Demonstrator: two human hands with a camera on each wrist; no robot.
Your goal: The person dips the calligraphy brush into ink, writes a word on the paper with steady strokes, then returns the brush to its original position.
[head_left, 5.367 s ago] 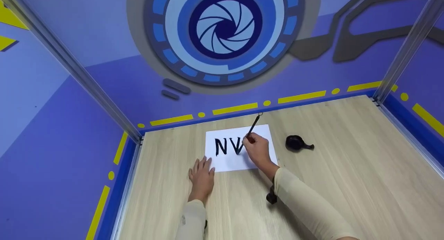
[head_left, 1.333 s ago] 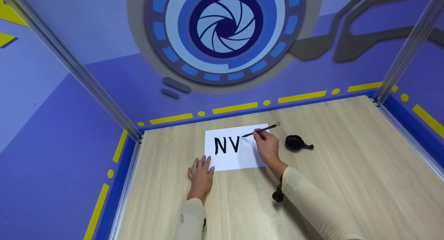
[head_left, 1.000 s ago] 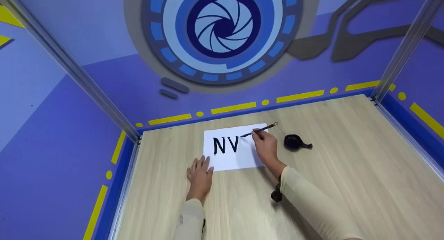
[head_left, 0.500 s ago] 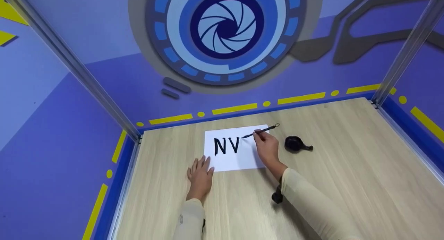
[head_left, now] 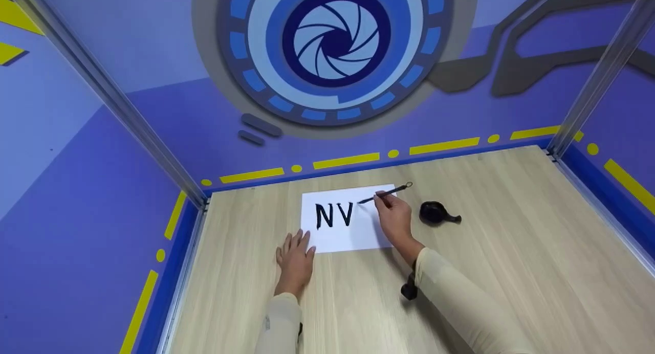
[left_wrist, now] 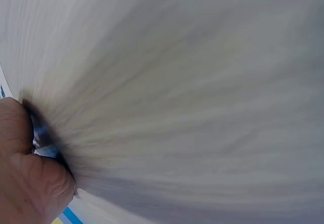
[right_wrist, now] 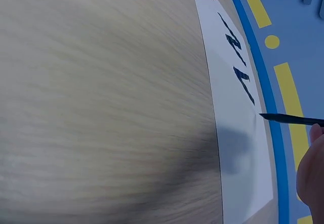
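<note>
A sheet of white paper (head_left: 332, 241) lies on the table with a black N and V painted on its left half. My right hand (head_left: 395, 220) pinches a dark writing brush (head_left: 393, 191) over the paper's right part. The brush slants, its looped end up to the right and its tip just right of the V's top. In the right wrist view the brush tip (right_wrist: 266, 115) is close to the paper; whether it touches, I cannot tell. My left hand (head_left: 296, 266) lies flat with fingers spread, fingertips at the sheet's lower left edge.
To the right of the paper sits a small black dish with a short handle (head_left: 434, 212). The light wooden table (head_left: 511, 251) is bounded by a blue-purple back wall (head_left: 169, 118), side walls and metal corner posts (head_left: 588, 83).
Over the last several seconds my right hand has moved right off the V, and the brush has gone from steep to slanted. In the last second both hands stay nearly still.
</note>
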